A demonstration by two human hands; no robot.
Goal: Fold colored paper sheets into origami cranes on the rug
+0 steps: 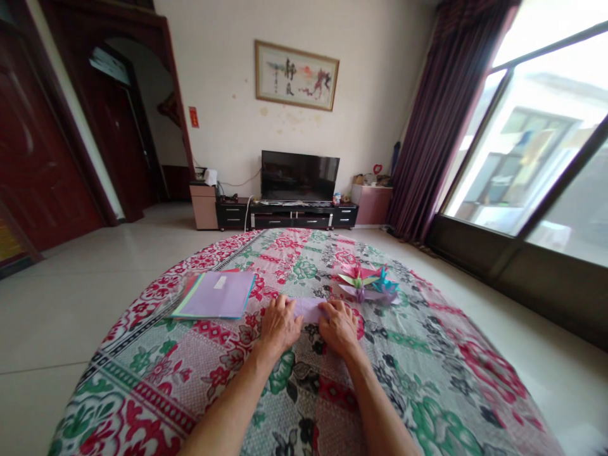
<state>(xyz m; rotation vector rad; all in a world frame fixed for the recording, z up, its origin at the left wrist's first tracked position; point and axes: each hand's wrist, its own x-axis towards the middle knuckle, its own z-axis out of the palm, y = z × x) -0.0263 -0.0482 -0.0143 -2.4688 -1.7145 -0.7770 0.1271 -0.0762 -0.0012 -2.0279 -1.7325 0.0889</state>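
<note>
A folded strip of lilac paper (308,310) lies flat on the tablecloth between my two hands. My left hand (281,322) grips its left end, with fingers bent and pressed down together. At the other end, the curled fingers of my right hand (340,324) hold the paper against the table. Both hands hide the paper's ends. Beyond my right hand sits a cluster of folded paper cranes (365,282) in pink, yellow-green, blue and lilac. Left of my left hand is a stack of coloured paper sheets (218,296), lilac on top with a small white label.
The round table wears a flowered tablecloth (304,269) in red, green and grey. Past its far edge stand a low black TV cabinet (289,218) and a television (300,176). A window (536,145) with a purple curtain (418,126) is to the right, doors to the left.
</note>
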